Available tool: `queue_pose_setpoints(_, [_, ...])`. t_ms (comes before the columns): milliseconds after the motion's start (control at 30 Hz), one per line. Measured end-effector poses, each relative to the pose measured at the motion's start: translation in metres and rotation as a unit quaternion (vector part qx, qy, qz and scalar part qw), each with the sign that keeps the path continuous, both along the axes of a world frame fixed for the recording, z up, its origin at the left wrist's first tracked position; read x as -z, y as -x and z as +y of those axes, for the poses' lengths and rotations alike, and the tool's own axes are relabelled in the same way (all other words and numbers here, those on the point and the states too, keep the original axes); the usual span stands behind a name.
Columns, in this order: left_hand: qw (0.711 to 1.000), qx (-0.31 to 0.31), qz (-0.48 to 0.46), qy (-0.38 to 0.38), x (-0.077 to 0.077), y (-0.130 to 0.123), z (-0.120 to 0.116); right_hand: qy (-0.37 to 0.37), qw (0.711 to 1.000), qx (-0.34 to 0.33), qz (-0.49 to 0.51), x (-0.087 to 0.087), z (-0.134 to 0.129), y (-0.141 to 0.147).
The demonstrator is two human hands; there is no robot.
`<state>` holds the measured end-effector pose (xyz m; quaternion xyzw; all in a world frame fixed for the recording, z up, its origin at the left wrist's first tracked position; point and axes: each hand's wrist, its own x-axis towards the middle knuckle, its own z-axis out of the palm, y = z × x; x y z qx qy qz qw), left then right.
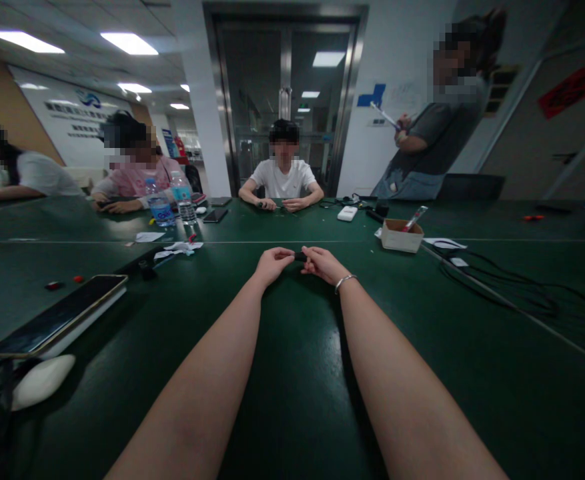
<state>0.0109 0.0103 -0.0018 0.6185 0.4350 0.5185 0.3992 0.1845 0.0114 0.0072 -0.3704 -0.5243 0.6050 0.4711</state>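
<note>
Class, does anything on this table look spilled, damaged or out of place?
Nothing looks spilled. Crumpled white scraps lie loose on the green table, left of the left hand, looking like litter. The black piece between left hand and right hand is too small to judge.

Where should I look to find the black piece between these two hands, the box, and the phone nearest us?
Black piece (300, 257): head view, on its visible middle.
Box (400, 242): head view, on its front wall.
Phone (61, 315): head view, on its dark screen.
</note>
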Motion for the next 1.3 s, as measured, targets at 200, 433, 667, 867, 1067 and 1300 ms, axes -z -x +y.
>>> queue_pose_setpoints(200, [1.000, -0.020, -0.005, 0.019, -0.0030, -0.0007, -0.0024, -0.023, 0.999, 0.015, 0.041, -0.0054, -0.0051, -0.0011])
queue_pose_setpoints(433, [1.000, -0.014, -0.012, 0.021, -0.0042, -0.0013, -0.0039, -0.017, 1.000, -0.023, -0.012, -0.0043, -0.0027, -0.0013])
queue_pose_setpoints(667, [0.999, -0.023, -0.013, 0.018, -0.0038, -0.0020, -0.0036, -0.004, 1.000, -0.006, -0.013, -0.0037, -0.0026, 0.0009])
queue_pose_setpoints(867, [0.999, -0.024, -0.014, 0.022, -0.0030, -0.0008, -0.0027, -0.028, 0.999, -0.013, 0.028, -0.0034, -0.0040, -0.0002])
queue_pose_setpoints(1067, [0.999, -0.019, -0.015, 0.024, -0.0038, -0.0014, -0.0030, 0.000, 1.000, -0.005, -0.020, -0.0035, -0.0022, 0.0013])
queue_pose_setpoints(1300, [0.999, -0.026, -0.012, 0.026, -0.0043, -0.0013, -0.0034, 0.000, 0.999, -0.001, 0.042, -0.0031, -0.0037, -0.0013])
